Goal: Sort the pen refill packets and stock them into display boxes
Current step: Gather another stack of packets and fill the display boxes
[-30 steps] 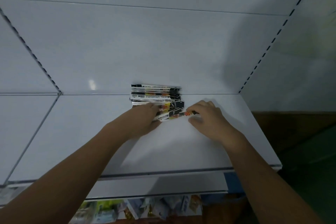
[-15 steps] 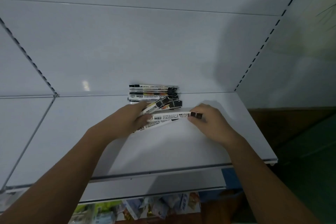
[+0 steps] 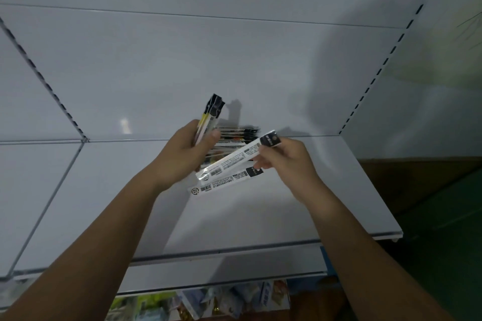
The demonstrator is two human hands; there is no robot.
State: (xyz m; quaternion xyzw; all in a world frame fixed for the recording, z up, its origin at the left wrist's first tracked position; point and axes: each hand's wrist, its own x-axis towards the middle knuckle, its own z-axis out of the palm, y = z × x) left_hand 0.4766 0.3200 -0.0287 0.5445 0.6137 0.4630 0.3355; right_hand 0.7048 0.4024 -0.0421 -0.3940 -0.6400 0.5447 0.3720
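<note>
My left hand (image 3: 185, 151) is raised above the white shelf (image 3: 300, 203) and grips a few pen refill packets (image 3: 210, 114) that stand nearly upright, black tops up. My right hand (image 3: 284, 161) pinches the black end of two long white refill packets (image 3: 234, 161), which slant down to the left with their barcoded backs showing. Behind both hands, a small pile of refill packets (image 3: 240, 134) lies on the shelf against the back wall, partly hidden by my fingers. No display box is in view.
The shelf's back panel (image 3: 208, 65) rises right behind the pile. A slotted upright (image 3: 386, 60) borders the shelf at the right. Below the front edge, a lower shelf holds several colourful packs (image 3: 208, 302). A dark floor lies to the right.
Both hands have lifted off the shelf with packets. The left hand's packets swung from lying flat to upright; the right hand raised its white packets clear of the pile.
</note>
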